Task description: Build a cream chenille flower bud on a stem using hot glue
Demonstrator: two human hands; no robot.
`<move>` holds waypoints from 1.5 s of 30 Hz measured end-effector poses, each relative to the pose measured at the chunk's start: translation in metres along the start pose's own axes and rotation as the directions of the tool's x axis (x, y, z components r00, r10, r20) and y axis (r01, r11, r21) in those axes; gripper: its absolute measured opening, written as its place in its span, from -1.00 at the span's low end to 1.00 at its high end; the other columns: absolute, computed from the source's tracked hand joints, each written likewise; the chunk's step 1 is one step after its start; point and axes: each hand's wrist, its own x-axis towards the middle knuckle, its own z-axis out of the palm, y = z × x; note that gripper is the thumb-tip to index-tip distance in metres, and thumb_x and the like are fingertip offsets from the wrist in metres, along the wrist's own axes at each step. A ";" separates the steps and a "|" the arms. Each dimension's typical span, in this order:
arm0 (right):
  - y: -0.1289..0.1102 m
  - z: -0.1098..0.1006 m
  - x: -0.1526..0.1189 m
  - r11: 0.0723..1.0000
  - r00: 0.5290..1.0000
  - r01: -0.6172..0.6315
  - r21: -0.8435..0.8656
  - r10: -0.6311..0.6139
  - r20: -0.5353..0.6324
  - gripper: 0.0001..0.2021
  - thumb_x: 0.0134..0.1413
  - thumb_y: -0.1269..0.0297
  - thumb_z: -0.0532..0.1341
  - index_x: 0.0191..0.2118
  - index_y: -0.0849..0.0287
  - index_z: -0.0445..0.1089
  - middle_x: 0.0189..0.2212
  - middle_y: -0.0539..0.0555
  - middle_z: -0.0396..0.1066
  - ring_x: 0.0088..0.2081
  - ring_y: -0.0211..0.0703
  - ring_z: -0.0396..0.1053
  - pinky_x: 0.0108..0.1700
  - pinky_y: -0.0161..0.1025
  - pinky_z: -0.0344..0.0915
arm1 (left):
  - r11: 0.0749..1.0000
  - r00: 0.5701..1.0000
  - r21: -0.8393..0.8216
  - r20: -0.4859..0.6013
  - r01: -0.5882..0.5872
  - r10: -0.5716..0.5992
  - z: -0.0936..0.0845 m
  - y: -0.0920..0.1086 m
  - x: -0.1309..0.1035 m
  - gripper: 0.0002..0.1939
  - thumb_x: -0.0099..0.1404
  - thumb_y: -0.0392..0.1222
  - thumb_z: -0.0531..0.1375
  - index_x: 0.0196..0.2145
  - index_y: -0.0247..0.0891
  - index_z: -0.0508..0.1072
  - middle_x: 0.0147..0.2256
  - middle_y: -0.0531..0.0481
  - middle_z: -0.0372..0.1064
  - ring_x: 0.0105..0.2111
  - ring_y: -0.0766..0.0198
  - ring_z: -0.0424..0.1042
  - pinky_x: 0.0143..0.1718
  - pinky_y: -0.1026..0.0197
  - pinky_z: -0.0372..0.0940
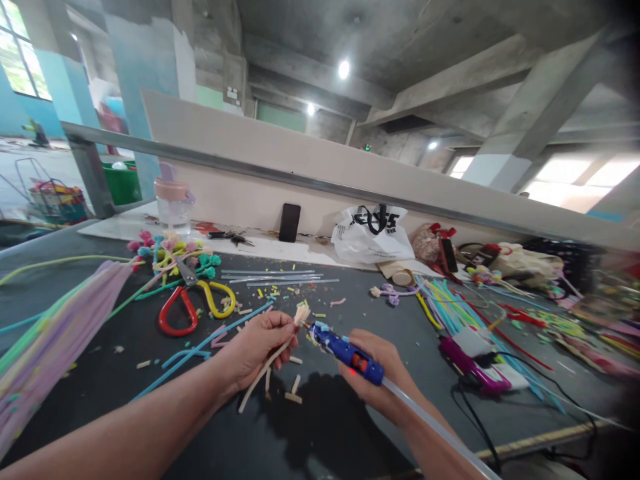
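1. A bare concrete ceiling (300,40) with round lights spans a large room; below it, a dark, matte table (220,440) is strewn with small offcuts.
2. The cream stem (256,388) looks soft and fuzzy, its far end a pale tuft, its tail slanting down to the near left. The blue glue gun (345,351) is a smooth, stubby cylinder, a long translucent rod running from its rear.
3. The cream stem lies in the left hand (265,341) — thumb and fingers pinched closed just below the tuft. The right hand (377,373) is wrapped around the blue glue gun, whose nozzle points left at the tuft; whether they touch is unclear.
4. Beyond lie clear glue sticks (280,278) and, to the left, scissors (179,313) with one red and one yellow handle loop. Pastel fuzzy stems (65,320) fan out at far left.
5. On the far side stand a clear cup (173,212) with a pink lid — contents hard to tell — and a crumpled white plastic bag (370,240), its inside hidden. Farther left, a green bin (121,185) holds something white.
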 end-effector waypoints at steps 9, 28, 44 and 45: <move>0.015 -0.007 -0.001 1.000 0.998 0.019 -0.020 -0.018 0.053 -0.89 -0.14 0.45 0.14 -0.41 0.13 0.22 -0.43 0.03 0.27 -0.39 -0.20 0.26 -0.32 -0.32 0.17 | 0.995 0.999 -0.092 -0.032 0.026 -0.029 -0.004 0.001 0.002 -0.77 0.10 -0.11 0.25 -0.44 -0.31 0.31 -0.55 0.09 0.31 -0.68 0.51 0.23 -0.72 0.46 0.06; 0.041 -0.012 0.008 0.920 0.943 -0.266 -0.288 0.310 0.121 -0.63 -0.13 0.56 0.07 -0.17 0.10 0.38 -0.07 0.10 0.38 -0.03 0.01 0.24 -0.13 -0.10 0.03 | 0.996 0.999 -0.079 0.019 0.039 -0.037 -0.005 -0.001 0.004 -0.74 0.10 -0.08 0.25 -0.43 -0.31 0.30 -0.53 0.10 0.30 -0.70 0.52 0.22 -0.75 0.47 0.04; 0.013 0.031 0.040 0.965 0.980 -0.107 -0.240 0.143 0.141 -0.81 -0.01 0.59 0.05 -0.38 0.18 0.32 -0.47 0.00 0.42 -0.39 -0.24 0.30 -0.28 -0.27 0.04 | 0.996 0.991 -0.025 0.109 0.085 -0.082 -0.002 -0.002 0.000 -0.74 0.10 -0.08 0.25 -0.47 -0.30 0.26 -0.54 0.10 0.31 -0.73 0.57 0.17 -0.79 0.51 -0.07; 0.012 0.026 0.040 0.973 0.981 -0.124 -0.194 0.150 0.122 -0.80 0.01 0.58 0.03 -0.35 0.18 0.31 -0.49 -0.03 0.41 -0.42 -0.28 0.30 -0.31 -0.31 0.07 | 0.996 0.990 -0.020 0.111 0.089 -0.086 -0.003 -0.002 0.000 -0.74 0.11 -0.08 0.24 -0.47 -0.30 0.26 -0.54 0.10 0.32 -0.73 0.57 0.17 -0.78 0.51 -0.08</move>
